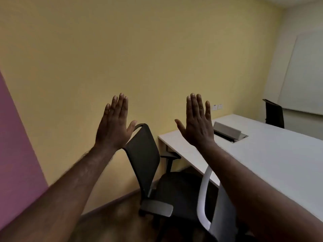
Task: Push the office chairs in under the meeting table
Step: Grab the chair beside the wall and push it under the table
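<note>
Hands, left hand (113,126) and right hand (197,126), are hovering flat and empty above a black chair (145,154) standing angled out beside the white meeting table (262,154); gripping its backrest top squarely should be steering it under straight.

The far wall (157,58) is a plain pale yellow, and the strip of wall at the left (15,137) is pink-mauve. The tabletop (271,154) is plain white, with a light grey flap (227,129) set in it. The nearer office chair (145,151) has a black mesh back finely dotted, a black seat and grey armrest pads. The chair closest to the camera (206,198) shows a white frame with grey backing. A third chair (273,113) at the far right is black. The board (305,75) on the right wall is off-white. The floor (113,215) is brown wood grain, and two white switch plates (217,107) sit on the yellow wall
</note>
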Action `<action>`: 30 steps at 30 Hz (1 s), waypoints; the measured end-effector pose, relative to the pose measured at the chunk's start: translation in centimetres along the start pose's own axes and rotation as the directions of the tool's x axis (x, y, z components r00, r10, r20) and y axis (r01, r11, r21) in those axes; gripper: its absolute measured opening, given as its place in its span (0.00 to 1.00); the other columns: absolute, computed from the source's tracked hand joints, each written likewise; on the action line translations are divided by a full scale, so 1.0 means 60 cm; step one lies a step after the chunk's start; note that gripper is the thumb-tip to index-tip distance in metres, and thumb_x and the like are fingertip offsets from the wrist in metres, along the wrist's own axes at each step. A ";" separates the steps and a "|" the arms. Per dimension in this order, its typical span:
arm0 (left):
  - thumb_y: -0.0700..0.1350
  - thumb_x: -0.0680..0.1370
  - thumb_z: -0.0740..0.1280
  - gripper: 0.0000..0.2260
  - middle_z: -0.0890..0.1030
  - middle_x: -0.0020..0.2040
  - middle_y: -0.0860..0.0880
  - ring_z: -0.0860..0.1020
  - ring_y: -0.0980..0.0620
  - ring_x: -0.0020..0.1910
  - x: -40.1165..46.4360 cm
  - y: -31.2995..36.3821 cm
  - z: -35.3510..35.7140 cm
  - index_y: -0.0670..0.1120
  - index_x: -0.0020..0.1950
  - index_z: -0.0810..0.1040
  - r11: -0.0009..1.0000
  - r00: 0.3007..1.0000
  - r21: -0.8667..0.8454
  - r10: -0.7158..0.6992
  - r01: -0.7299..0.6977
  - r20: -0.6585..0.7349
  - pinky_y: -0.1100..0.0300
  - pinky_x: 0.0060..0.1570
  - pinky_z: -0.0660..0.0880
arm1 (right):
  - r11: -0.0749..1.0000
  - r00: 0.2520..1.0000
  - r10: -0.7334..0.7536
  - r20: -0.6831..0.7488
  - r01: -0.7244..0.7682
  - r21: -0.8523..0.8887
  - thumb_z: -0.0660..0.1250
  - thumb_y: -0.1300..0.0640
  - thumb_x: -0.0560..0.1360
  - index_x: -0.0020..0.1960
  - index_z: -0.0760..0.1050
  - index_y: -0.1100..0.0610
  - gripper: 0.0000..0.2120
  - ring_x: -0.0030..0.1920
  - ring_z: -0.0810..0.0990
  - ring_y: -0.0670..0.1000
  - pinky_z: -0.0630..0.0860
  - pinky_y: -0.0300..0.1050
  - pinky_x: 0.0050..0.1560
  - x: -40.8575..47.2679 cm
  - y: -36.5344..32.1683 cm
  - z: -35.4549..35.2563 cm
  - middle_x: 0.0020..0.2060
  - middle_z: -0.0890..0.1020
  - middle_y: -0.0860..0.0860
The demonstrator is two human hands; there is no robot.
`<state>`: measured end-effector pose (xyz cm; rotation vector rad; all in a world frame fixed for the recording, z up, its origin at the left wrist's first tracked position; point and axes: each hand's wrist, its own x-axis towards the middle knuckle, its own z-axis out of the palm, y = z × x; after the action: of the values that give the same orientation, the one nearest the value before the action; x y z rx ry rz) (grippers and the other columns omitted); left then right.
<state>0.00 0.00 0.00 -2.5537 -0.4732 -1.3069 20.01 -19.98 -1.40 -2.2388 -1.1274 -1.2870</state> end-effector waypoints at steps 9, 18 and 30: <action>0.52 0.80 0.60 0.34 0.49 0.78 0.41 0.45 0.47 0.77 -0.002 -0.059 0.113 0.40 0.78 0.47 0.998 0.992 0.054 -0.018 0.011 0.127 0.50 0.75 0.46 | 0.998 0.991 0.044 0.124 -0.039 -0.042 0.53 0.39 0.79 0.77 0.40 0.63 0.40 0.77 0.40 0.57 0.41 0.60 0.75 0.012 -0.020 0.116 0.77 0.46 0.60; 0.53 0.80 0.59 0.33 0.49 0.79 0.42 0.46 0.46 0.77 0.061 -0.133 0.281 0.40 0.77 0.47 0.997 0.971 0.075 -0.031 0.014 0.235 0.50 0.75 0.45 | 0.997 0.975 0.083 0.204 -0.080 -0.021 0.52 0.39 0.79 0.77 0.39 0.63 0.40 0.77 0.39 0.57 0.41 0.60 0.74 0.087 -0.009 0.296 0.77 0.45 0.60; 0.54 0.80 0.59 0.32 0.51 0.79 0.43 0.47 0.46 0.77 0.138 -0.227 0.446 0.41 0.78 0.50 0.999 0.953 0.035 -0.010 0.000 0.304 0.51 0.75 0.45 | 0.998 0.960 0.045 0.275 -0.058 0.039 0.52 0.39 0.79 0.77 0.40 0.63 0.39 0.77 0.40 0.57 0.41 0.61 0.74 0.171 -0.036 0.477 0.78 0.47 0.60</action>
<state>19.12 23.33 -7.79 -2.7357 -0.5533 -0.8970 37.82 3.68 -8.55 -2.4480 -1.1690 -0.9393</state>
